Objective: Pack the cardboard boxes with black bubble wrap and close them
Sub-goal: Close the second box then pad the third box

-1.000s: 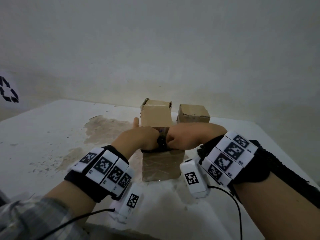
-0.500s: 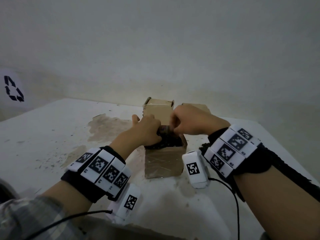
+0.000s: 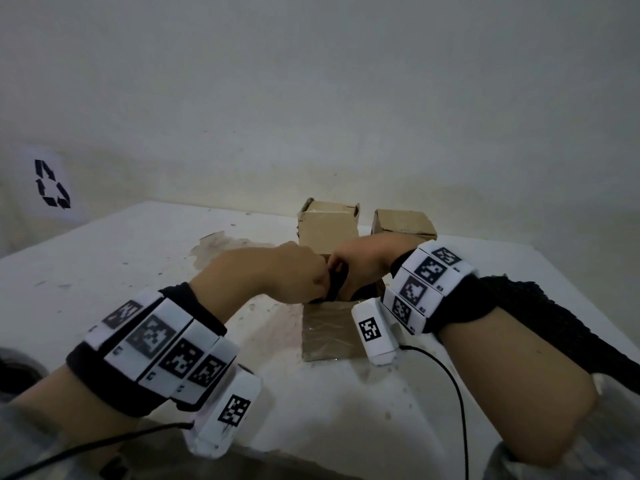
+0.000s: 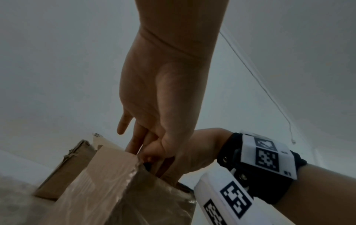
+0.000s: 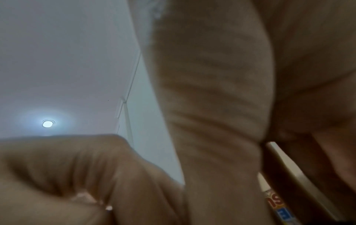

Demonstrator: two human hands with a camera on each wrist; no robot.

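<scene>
The near cardboard box (image 3: 327, 336) stands open in front of me, its taped front face showing. Black bubble wrap (image 3: 337, 284) sticks up out of its opening as a dark strip. My left hand (image 3: 320, 285) reaches in from the left with curled fingers and pinches the wrap. Fingers curled, my right hand (image 3: 341, 271) grips the same strip from the right, touching the left hand. In the left wrist view the left hand (image 4: 150, 153) points down into the box (image 4: 115, 190), with the right hand (image 4: 192, 159) beside it. The box's inside is hidden.
Two more cardboard boxes stand behind: one with a raised flap (image 3: 329, 226), and a closed one (image 3: 403, 223) to its right. The white table (image 3: 104, 265) is stained left of the boxes. A wall runs close behind. Cables trail from both wrists.
The right hand, raised over the box's far right corner half a second ago, has come down against the left hand. A strip of wrap now stands between them.
</scene>
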